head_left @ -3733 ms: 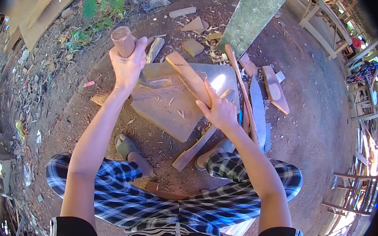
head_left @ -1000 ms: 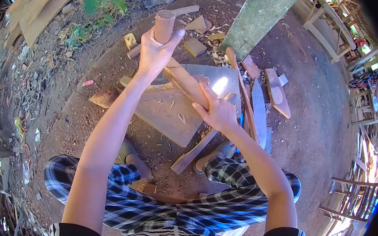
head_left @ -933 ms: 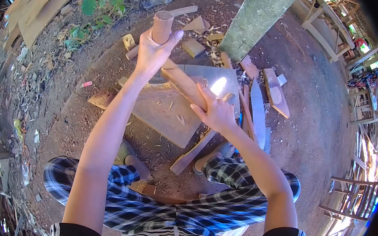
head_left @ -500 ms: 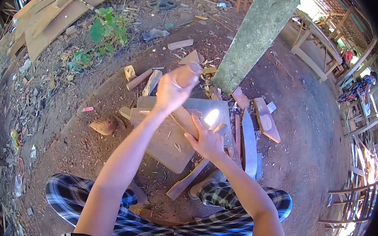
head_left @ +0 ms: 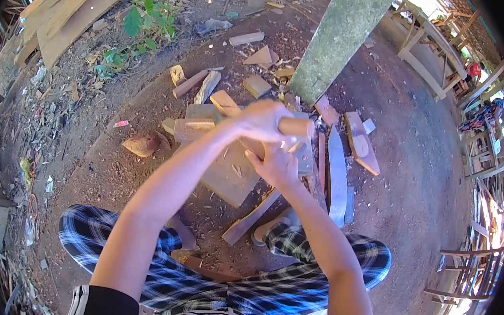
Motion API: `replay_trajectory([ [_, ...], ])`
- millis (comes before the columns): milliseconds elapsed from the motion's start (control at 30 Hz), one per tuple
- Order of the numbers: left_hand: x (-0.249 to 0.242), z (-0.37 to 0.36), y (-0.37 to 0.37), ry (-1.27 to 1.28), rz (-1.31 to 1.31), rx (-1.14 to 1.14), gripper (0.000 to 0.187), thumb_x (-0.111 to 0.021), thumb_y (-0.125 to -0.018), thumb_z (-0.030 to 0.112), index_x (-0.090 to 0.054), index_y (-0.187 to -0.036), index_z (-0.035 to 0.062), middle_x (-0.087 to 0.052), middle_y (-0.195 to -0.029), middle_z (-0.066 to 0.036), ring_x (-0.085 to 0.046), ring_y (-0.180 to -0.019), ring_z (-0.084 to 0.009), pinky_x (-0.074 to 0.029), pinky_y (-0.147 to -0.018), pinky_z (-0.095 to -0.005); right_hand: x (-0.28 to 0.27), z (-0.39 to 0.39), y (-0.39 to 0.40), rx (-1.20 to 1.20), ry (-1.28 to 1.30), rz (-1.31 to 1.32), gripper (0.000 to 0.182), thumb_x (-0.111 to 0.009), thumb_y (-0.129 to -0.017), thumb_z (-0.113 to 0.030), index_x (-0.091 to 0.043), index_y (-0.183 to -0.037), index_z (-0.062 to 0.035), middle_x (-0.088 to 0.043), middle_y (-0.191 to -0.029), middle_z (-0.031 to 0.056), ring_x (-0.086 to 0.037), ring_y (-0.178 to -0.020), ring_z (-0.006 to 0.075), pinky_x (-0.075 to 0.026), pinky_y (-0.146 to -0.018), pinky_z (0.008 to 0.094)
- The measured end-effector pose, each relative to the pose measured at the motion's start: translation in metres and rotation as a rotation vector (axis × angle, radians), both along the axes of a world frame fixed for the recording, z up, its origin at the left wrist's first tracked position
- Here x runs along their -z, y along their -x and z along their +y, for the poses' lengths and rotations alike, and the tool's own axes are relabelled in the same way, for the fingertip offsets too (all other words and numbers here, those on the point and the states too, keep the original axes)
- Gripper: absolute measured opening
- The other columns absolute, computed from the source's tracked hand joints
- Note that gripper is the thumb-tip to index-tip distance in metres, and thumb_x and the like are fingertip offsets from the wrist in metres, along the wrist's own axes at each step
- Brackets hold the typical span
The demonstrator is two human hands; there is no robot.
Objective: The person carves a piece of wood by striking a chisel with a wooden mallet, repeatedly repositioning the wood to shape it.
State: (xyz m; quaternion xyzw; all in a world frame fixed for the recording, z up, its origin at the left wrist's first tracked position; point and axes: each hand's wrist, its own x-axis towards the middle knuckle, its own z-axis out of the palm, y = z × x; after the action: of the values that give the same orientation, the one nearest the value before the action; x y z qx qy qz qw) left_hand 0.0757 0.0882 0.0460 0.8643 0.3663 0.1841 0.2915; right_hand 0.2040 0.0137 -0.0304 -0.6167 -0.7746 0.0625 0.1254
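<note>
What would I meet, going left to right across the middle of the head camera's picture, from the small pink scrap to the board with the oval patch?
Small pink scrap → rounded brown wood chunk → left hand → cylindrical wooden handle → narrow reddish strip → long grey blade-shaped piece → board with the oval patch.

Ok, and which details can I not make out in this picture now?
In the head view:
Other end of the wooden handle: hidden by the left hand.
Middle of the wooden strip: also behind the left hand.
Some fingertips of the right hand: hidden there too.
Top of the post: cut off by the upper edge.
What the person in red is doing: too small.
</note>
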Motion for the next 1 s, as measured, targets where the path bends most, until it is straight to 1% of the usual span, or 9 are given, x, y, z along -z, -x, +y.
replay_trajectory([
  [133, -0.025, 0.002, 0.034, 0.04, -0.233, -0.263, 0.039, -0.075, -0.075, 0.039, -0.069, -0.097, 0.0067, -0.066, -0.076, -0.004, -0.062, -0.069, -0.0118, -0.049, -0.062, -0.0305, -0.01, 0.001, 0.001, -0.053, 0.037, 0.077, 0.069, -0.063, -0.082, -0.05, -0.042, -0.141, -0.0214, -0.065, -0.099, 0.0217, -0.068, -0.081, 0.0396, -0.055, -0.073, 0.0489],
  [167, -0.031, 0.009, 0.044, 0.001, -0.284, -0.296, 0.038, -0.075, -0.076, 0.038, -0.068, -0.095, 0.0059, -0.063, -0.07, -0.003, -0.059, -0.063, -0.0103, -0.047, -0.057, -0.028, -0.011, 0.001, 0.001, -0.059, 0.033, 0.041, 0.07, -0.064, -0.082, -0.047, -0.04, -0.143, -0.0226, -0.062, -0.113, 0.0235, -0.068, -0.083, 0.0388, -0.056, -0.072, 0.0472],
  [300, -0.068, 0.009, 0.069, 0.094, -0.527, -0.347, 0.036, -0.074, -0.08, 0.039, -0.062, -0.085, 0.0061, -0.052, -0.057, 0.001, -0.048, -0.046, -0.0062, -0.038, -0.043, -0.0225, -0.018, 0.0, 0.003, -0.032, 0.129, 0.039, 0.071, -0.065, -0.082, -0.047, -0.039, -0.144, -0.0236, -0.061, -0.114, 0.0239, -0.068, -0.082, 0.0384, -0.056, -0.071, 0.046],
  [367, -0.066, 0.009, 0.072, 0.028, -0.519, -0.408, 0.04, -0.075, -0.079, 0.041, -0.065, -0.09, 0.004, -0.059, -0.066, -0.001, -0.055, -0.056, -0.0107, -0.045, -0.054, -0.0265, -0.011, -0.001, 0.001, -0.053, 0.048, 0.083, 0.071, -0.062, -0.084, -0.052, -0.037, -0.145, -0.0253, -0.068, -0.081, 0.023, -0.068, -0.076, 0.0409, -0.055, -0.071, 0.0502],
  [533, -0.04, 0.004, 0.054, -0.426, -0.66, -0.524, 0.04, -0.076, -0.078, 0.04, -0.07, -0.091, 0.0022, -0.068, -0.075, -0.007, -0.063, -0.065, -0.0145, -0.052, -0.064, -0.0306, -0.013, -0.002, 0.004, -0.049, 0.046, 0.06, 0.07, -0.062, -0.084, -0.052, -0.037, -0.144, -0.0261, -0.068, -0.079, 0.0224, -0.068, -0.075, 0.0407, -0.055, -0.068, 0.0498],
  [700, -0.03, 0.007, 0.061, -0.369, -0.695, -0.692, 0.04, -0.076, -0.078, 0.039, -0.07, -0.094, 0.0028, -0.07, -0.077, -0.009, -0.065, -0.067, -0.0136, -0.053, -0.065, -0.0308, -0.018, -0.003, 0.005, -0.039, 0.088, 0.059, 0.07, -0.062, -0.083, -0.051, -0.037, -0.144, -0.0265, -0.067, -0.078, 0.0238, -0.068, -0.077, 0.0411, -0.055, -0.069, 0.0502],
  [767, -0.031, 0.012, 0.075, -0.37, -0.74, -0.802, 0.04, -0.076, -0.08, 0.04, -0.07, -0.092, 0.0022, -0.069, -0.075, -0.007, -0.063, -0.066, -0.0116, -0.052, -0.064, -0.0303, -0.017, -0.005, 0.005, -0.039, 0.034, 0.099, 0.068, -0.066, -0.081, -0.045, -0.044, -0.141, -0.0203, -0.065, -0.106, 0.0217, -0.069, -0.074, 0.0364, -0.056, -0.064, 0.0458],
  [933, -0.014, 0.028, 0.112, -0.185, -0.883, -0.993, 0.042, -0.073, -0.082, 0.041, -0.064, -0.081, 0.0003, -0.063, -0.069, -0.001, -0.055, -0.064, -0.0087, -0.046, -0.06, -0.0286, -0.017, -0.006, 0.004, -0.03, 0.08, 0.129, 0.068, -0.067, -0.081, -0.044, -0.044, -0.14, -0.0196, -0.068, -0.093, 0.0197, -0.069, -0.072, 0.0361, -0.056, -0.064, 0.0451],
  [1000, -0.01, 0.034, 0.118, -0.263, -1.047, -0.944, 0.036, -0.072, -0.087, 0.032, -0.047, -0.073, 0.0095, -0.047, -0.054, 0.003, -0.042, -0.038, -0.0051, -0.032, -0.034, -0.0233, -0.017, -0.004, 0.004, -0.034, 0.085, 0.126, 0.068, -0.067, -0.081, -0.044, -0.044, -0.14, -0.0194, -0.068, -0.089, 0.0193, -0.068, -0.072, 0.036, -0.056, -0.064, 0.045],
])
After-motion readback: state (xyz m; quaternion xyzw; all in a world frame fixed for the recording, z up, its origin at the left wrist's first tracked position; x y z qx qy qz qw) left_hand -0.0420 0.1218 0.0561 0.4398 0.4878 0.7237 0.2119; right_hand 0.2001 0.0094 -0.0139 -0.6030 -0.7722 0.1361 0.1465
